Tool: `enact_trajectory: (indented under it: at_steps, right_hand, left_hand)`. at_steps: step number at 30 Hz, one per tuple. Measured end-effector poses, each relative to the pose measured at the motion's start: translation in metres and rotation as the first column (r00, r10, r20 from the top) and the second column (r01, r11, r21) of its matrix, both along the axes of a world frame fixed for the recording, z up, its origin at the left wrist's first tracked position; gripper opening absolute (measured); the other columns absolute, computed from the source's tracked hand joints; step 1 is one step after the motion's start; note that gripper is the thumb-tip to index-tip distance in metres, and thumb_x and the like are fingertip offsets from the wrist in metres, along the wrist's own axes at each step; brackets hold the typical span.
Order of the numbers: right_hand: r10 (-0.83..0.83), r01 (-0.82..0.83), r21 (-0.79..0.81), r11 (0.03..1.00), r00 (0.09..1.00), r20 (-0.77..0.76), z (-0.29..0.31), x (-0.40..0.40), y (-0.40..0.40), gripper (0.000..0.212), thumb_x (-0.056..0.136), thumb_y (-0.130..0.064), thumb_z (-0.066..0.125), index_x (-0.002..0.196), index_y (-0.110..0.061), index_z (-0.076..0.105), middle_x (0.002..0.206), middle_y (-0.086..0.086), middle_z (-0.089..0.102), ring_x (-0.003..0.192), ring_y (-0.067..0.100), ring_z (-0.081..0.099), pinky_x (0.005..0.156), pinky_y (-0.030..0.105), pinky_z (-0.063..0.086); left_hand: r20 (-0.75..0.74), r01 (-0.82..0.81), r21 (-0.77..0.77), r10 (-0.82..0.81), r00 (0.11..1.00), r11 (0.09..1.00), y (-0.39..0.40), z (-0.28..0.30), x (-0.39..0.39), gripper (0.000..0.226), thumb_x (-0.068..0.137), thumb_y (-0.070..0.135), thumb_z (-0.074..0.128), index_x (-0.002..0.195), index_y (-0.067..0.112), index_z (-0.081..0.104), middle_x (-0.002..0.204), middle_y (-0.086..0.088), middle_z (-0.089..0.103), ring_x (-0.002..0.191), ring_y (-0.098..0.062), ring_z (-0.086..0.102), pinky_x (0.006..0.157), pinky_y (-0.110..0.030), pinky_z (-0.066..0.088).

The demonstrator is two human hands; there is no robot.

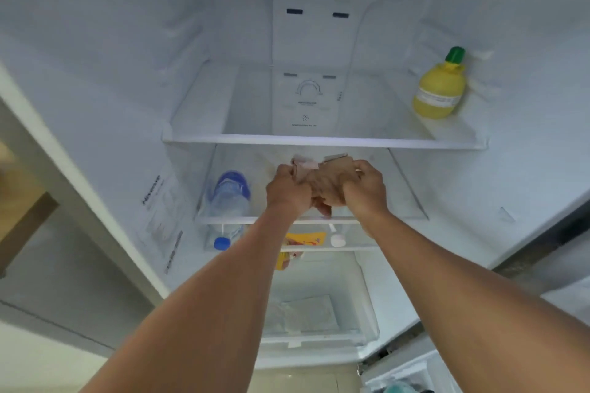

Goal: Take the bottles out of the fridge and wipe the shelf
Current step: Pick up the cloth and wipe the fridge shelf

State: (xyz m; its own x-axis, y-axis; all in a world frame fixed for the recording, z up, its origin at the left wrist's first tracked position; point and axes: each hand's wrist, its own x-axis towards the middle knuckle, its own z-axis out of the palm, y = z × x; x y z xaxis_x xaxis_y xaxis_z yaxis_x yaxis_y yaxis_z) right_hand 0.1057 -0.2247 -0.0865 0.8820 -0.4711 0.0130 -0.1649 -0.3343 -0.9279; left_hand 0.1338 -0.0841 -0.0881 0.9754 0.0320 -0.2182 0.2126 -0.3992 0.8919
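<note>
Brown cloth (325, 183) is bunched between both hands (325, 191), gripped tight above the middle shelf (402, 198). Wiping toward its left edge could knock the lying water bottle (230, 198) off.

The open fridge interior (319, 41) fills most of the view, its white walls evenly lit with a bluish cast. At nine o'clock a wooden panel (22, 217) stands beside the fridge's outer edge, with a grey wall (64, 265) below it. Toward seven o'clock a pale cream surface (32, 367) shows. At four o'clock a dark strip (558, 233) borders the fridge, and a light grey surface (568, 268) lies just beyond it.
</note>
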Motion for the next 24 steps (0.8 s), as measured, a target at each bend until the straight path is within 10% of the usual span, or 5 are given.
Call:
enact_trajectory:
  at_steps: [5, 24]
  right_hand:
    - [0.074, -0.075, 0.049, 0.996, 0.997, 0.016, 0.029, -0.072, 0.029, 0.012, 0.085, -0.027, 0.064, 0.095, -0.029, 0.070, 0.088, -0.005, 0.076, 0.086, 0.019, 0.072, 0.077, 0.038, 0.059]
    - [0.461, -0.463, 0.151, 0.873, 0.886, 0.048, 0.216, -0.288, 0.396, 0.016, 0.087, -0.026, 0.075, 0.103, -0.024, 0.072, 0.097, -0.006, 0.078, 0.095, 0.015, 0.073, 0.080, 0.034, 0.060]
  left_hand:
    - [0.007, -0.033, -0.254, 0.036, 0.999, 0.967, 0.056, 0.016, -0.072, 0.022, 0.092, 0.024, 0.071, 0.111, 0.024, 0.060, 0.101, -0.005, 0.075, 0.085, -0.023, 0.073, 0.071, -0.035, 0.063]
    - [-0.039, 0.061, -0.433, -0.086, 0.996, 0.899, 0.499, 0.232, -0.329, 0.044, 0.088, 0.006, 0.077, 0.127, 0.007, 0.058, 0.115, -0.022, 0.072, 0.103, -0.040, 0.071, 0.094, -0.055, 0.057]
